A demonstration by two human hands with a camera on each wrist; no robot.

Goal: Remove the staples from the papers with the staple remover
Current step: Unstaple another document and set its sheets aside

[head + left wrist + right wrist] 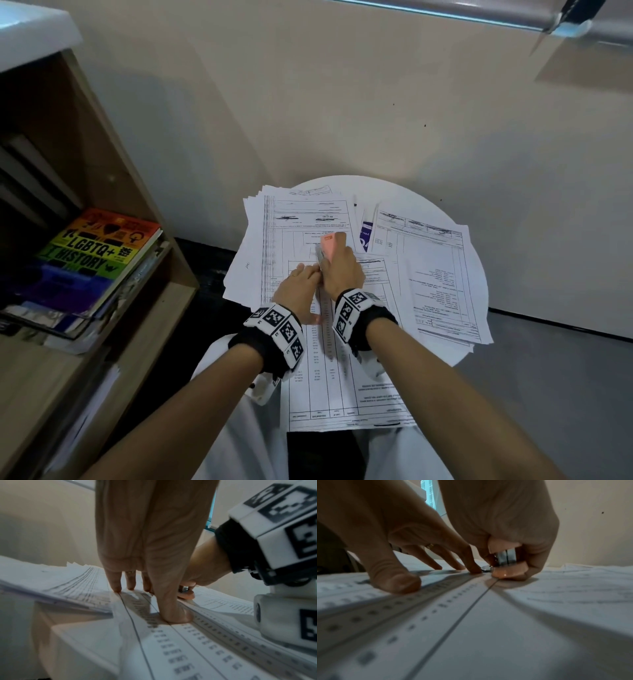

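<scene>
Pink plastic and bright metal make up the small staple remover point(506, 563) that my right hand point(340, 270) grips, fingers and thumb curled tight round its two pink handles so they are squeezed towards each other. Its metal end is down on the top sheet of the white printed papers point(346, 387), right beside the tip of my left forefinger. I cannot make out a staple under it; that spot is too small and shadowed.

My left hand point(298, 291) lies spread on the same sheet, fingers point(114, 584) straight and apart, their tips pressing the paper flat, with the thumb set down nearer to me on a column of printed figures. It holds nothing. A thin gold ring point(430, 545) shows on one of those fingers.

That sheet, ruled with tables, hangs over the near edge of the round white table point(479, 291) towards my lap. More printed white sheets lie in loose overlapping stacks on the far left and the right of the tabletop. Both wrists carry black straps with white blocks bearing black square markers.

To my left stands a wooden shelf unit point(137, 192) with a rainbow-coloured book point(96, 253) lying on top of a pile.
</scene>
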